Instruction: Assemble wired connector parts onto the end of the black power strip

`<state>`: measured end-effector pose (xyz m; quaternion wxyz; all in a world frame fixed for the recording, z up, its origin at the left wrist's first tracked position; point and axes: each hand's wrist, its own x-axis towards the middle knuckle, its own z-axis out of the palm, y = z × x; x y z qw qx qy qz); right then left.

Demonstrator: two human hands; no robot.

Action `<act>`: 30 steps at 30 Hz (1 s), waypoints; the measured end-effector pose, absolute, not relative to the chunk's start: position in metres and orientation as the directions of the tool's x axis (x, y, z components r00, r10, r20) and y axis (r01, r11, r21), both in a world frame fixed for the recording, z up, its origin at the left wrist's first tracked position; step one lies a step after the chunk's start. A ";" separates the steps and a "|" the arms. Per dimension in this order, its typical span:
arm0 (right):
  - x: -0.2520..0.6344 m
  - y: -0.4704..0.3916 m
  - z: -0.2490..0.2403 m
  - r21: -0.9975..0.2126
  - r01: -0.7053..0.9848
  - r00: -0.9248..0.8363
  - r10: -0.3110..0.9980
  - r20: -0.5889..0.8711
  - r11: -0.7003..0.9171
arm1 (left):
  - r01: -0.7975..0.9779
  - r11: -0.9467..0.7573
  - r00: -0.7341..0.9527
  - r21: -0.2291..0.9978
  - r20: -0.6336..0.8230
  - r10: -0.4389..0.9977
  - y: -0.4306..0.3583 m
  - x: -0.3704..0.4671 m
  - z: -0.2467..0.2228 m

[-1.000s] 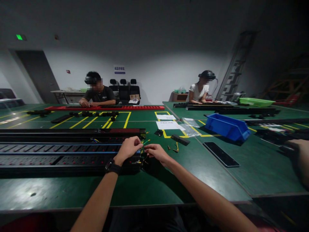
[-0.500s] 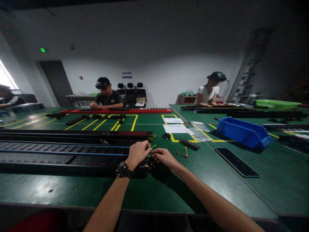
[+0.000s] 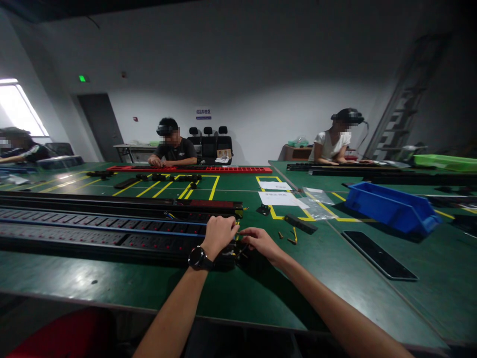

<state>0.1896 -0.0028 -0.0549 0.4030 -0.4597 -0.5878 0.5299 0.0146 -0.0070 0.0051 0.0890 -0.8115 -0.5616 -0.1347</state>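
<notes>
Long black power strips [image 3: 93, 242] with rows of sockets and small red marks lie side by side on the left, one with blue edges. My left hand [image 3: 219, 234], wearing a dark wristwatch [image 3: 199, 258], bends over their right end with thumb and fingers pinched on thin yellow-green wires [image 3: 237, 227]. Facing it, my right hand [image 3: 261, 242] pinches at the same wires with its thumb and forefinger. The fingertips of both hands almost meet, and the exact grip is too small to see well. Dark and yellow wires also stick out below them.
Right of my hands lie a dark block [image 3: 301, 223], small brass-coloured pieces [image 3: 292, 240], a phone-like black slab [image 3: 380, 254] and a blue bin [image 3: 391, 206]. White papers [image 3: 279, 199] and clear bags lie beyond. Co-workers sit across the green table [image 3: 316, 278], behind a red frame [image 3: 186, 170].
The whole view has shifted slightly, so the scene sits further right. My left fingers have closed in more over the wires; both hands stay at the strip's end.
</notes>
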 end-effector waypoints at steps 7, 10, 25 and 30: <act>0.188 -0.003 -0.054 -0.996 0.079 -0.191 0.980 -0.056 -0.042 | 0.922 -0.387 0.372 0.000 0.277 0.886 -0.008 0.015 0.003; 0.187 -0.004 -0.052 -0.996 0.058 -0.160 0.984 -0.073 -0.065 | 0.921 -0.388 0.378 -0.021 0.277 0.883 -0.010 0.016 0.005; 0.185 -0.004 -0.051 -0.998 0.043 -0.111 0.992 -0.058 -0.053 | 0.935 -0.227 0.162 0.272 0.241 0.957 -0.008 0.016 0.014; 0.185 -0.004 -0.051 -0.997 0.061 -0.114 0.992 -0.046 -0.040 | 0.869 -0.263 0.215 0.420 0.158 0.964 -0.007 0.015 0.017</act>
